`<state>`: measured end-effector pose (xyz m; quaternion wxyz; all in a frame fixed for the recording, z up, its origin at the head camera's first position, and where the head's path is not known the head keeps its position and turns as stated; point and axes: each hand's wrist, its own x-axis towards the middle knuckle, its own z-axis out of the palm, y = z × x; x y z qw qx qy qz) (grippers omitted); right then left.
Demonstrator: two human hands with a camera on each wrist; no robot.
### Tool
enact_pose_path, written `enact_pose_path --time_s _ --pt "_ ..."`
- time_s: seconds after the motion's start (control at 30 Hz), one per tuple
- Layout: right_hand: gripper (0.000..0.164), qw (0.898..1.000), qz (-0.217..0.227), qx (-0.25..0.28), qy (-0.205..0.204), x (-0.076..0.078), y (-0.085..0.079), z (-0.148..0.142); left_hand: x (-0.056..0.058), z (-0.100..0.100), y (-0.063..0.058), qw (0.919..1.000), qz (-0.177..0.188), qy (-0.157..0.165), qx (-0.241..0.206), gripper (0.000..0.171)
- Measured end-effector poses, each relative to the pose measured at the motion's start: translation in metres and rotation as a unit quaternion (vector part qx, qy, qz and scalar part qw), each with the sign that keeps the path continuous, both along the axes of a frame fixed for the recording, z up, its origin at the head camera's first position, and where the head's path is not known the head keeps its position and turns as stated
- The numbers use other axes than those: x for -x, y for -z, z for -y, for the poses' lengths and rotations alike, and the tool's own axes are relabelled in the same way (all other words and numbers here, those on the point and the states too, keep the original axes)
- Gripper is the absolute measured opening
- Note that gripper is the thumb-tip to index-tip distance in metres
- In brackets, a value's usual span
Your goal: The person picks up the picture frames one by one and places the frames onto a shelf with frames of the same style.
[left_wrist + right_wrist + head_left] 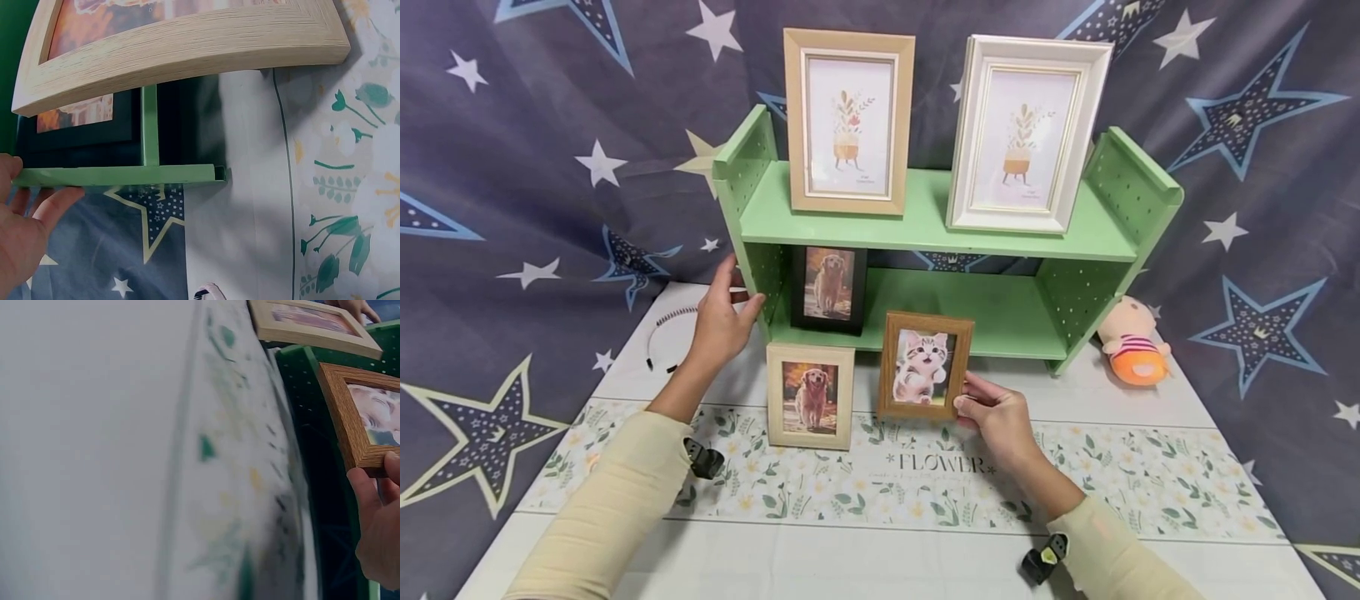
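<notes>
My left hand [722,321] touches the left side panel [752,283] of a green two-tier shelf, its thumb at the panel's front edge. In the left wrist view the fingers [56,203] meet that panel. My right hand [1003,421] pinches the lower right corner of a brown wooden picture frame [886,367] with a kitten picture, in front of the lower shelf. To its left stands a pale wood picture frame [772,400] with a dog picture. Behind that, on the lower shelf, is a black picture frame [859,292] with another dog picture.
On the upper shelf stand a tan picture frame [795,125] and a white picture frame [958,137]. A headband [658,321] lies left of the shelf, and a plush toy [1135,350] sits at its right. A floral runner [1075,467] crosses the white table.
</notes>
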<state>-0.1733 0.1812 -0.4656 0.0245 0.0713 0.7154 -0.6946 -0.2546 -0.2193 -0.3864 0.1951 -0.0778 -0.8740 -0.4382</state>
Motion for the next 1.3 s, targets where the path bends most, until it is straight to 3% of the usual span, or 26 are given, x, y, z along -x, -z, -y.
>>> enact_pose_path --time_s 0.5,0.87,1.3 --pt "0.054 0.999 -0.026 0.027 0.018 0.035 -0.016 -0.004 0.000 0.000 0.002 1.0000 0.006 -0.001 0.001 0.071" --pt "0.053 0.999 -0.041 0.008 0.016 0.059 -0.032 0.002 0.001 0.001 0.000 1.0000 0.003 -0.004 0.000 0.071" --pt "0.050 0.999 -0.047 -0.005 0.015 0.086 -0.023 0.008 0.002 0.000 0.001 1.0000 0.002 -0.002 -0.003 0.071"
